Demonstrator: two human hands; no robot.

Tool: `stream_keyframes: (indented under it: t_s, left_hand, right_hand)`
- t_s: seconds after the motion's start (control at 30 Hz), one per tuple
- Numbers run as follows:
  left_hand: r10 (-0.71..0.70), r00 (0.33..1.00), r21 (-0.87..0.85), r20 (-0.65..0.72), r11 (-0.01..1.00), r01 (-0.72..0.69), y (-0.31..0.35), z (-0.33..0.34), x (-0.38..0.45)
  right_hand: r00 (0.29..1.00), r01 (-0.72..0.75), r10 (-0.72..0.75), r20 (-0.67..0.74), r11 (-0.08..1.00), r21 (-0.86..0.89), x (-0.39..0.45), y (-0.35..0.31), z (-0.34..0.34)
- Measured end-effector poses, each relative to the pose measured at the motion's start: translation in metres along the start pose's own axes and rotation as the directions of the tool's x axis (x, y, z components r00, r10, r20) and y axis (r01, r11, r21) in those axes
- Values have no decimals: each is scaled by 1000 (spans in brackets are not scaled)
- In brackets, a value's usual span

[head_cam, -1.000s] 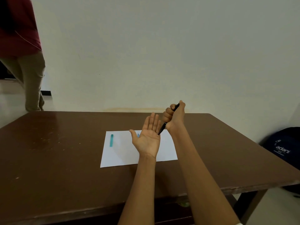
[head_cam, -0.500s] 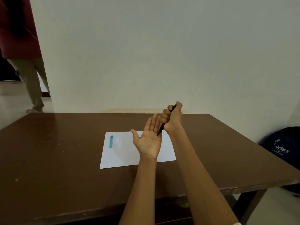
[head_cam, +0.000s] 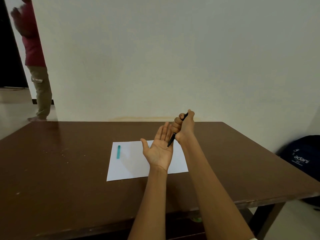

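Your left hand lies palm up above the white paper, fingers straight, holding nothing. The black pen points its tip at that palm; your right hand wraps its fingers around the barrel. The pen looks light, stiff and smooth, so hold it nearer the tip. The brown table is scuffed; a dark bag sits at the right.

So body-wise there's not much on show: two long, slim arms, the left forearm and right forearm, both bare all the way to the left hand and right hand. The only clothing I can spot is a tiny sliver of whitish sleeve by the right elbow, at the bottom edge. It's too small to tell the fabric.
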State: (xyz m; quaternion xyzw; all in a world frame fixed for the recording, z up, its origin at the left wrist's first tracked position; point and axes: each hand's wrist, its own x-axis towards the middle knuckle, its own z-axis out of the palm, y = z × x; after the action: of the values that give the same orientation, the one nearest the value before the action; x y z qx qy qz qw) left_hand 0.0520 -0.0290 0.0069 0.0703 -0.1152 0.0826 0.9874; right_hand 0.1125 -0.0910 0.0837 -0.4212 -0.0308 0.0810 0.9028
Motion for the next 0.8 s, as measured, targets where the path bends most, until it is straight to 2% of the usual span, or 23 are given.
stream_keyframes:
  t_s: [0.47, 0.57, 0.67, 0.8]
  left_hand:
    - [1, 1000, 55, 19, 999, -2, 1, 1, 0]
    - [37, 999, 58, -15, 998, -36, 7, -1, 1]
    - [45, 997, 139, -57, 990, -37, 20, -3, 6]
    - [23, 996, 330, -85, 944, 7, 26, 0, 10]
  right_hand:
    - [1000, -1, 1, -9, 1000, 8, 2, 0, -2]
    - [994, -100, 97, 49, 993, 56, 6, -6, -8]
    - [972, -179, 187, 139, 981, -69, 9, -13, -15]
    - [962, -185, 222, 157, 958, -217, 8, -4, -31]
